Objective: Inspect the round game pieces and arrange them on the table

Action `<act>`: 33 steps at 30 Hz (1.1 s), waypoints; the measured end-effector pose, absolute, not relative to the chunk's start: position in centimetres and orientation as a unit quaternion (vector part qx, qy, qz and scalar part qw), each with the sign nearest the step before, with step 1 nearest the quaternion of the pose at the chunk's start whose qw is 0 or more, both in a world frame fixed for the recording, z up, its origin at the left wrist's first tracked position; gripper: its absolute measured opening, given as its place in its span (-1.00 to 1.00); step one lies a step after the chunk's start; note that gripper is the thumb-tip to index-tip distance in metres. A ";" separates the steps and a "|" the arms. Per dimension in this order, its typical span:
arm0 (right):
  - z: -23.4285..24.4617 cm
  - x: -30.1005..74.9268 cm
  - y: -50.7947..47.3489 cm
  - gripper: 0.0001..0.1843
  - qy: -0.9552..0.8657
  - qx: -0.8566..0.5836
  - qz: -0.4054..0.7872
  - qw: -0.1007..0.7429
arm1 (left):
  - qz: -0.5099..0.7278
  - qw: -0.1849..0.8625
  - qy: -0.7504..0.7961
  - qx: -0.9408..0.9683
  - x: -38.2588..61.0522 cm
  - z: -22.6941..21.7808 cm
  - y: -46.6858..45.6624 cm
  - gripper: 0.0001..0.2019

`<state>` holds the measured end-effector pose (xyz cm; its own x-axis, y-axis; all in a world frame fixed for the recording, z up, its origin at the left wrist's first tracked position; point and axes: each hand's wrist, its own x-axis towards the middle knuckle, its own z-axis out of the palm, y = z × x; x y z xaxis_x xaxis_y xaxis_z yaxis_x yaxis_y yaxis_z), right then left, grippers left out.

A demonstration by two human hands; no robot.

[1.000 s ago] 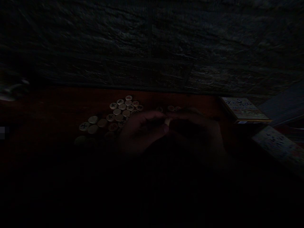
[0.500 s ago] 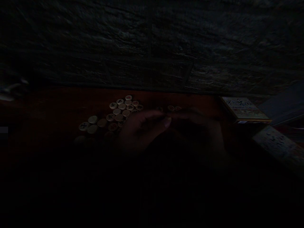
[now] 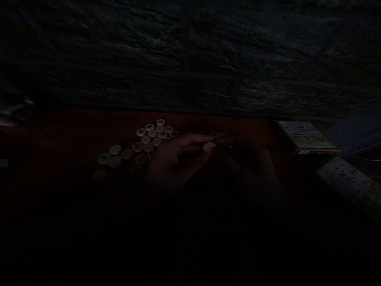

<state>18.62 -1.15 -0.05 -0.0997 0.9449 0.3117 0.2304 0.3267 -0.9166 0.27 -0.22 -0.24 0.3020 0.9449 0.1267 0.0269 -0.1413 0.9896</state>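
Note:
A round, pale Chinese chess piece is held up between my two hands, its visible face looking blank. My left hand grips it from the left, between thumb and forefinger. From the right, the fingertips of my right hand pinch at its edge; deep shadow hides much of that hand. Beside and behind my left hand lies a cluster of Chinese chess pieces, some with black or red characters, others showing plain faces. Two more pieces sit just behind the fingertips of my hands.
The reddish-brown tabletop runs back to a dark stone wall. A flat box with a printed lid lies at the right, with another printed panel in front of it. The near part of the scene is almost black.
The piece between my hands has come into view, its flat face now turned toward me. My left forefinger has straightened and risen a little; both hands stay in about the same place.

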 end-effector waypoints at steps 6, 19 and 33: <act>-0.2 18.7 -1.1 -0.83 -0.656 -0.452 0.398 0.454 | 0.443 0.500 0.387 0.635 0.4 -0.5 -0.4 -0.73; -0.1 18.7 -1.2 -0.79 -0.663 -0.465 0.377 0.450 | 0.426 0.524 0.369 0.639 0.2 -0.5 -0.6 -0.69; -0.2 18.9 -1.3 -0.81 -0.659 -0.439 0.395 0.465 | 0.438 0.467 0.411 0.649 0.3 -0.1 -0.6 -0.83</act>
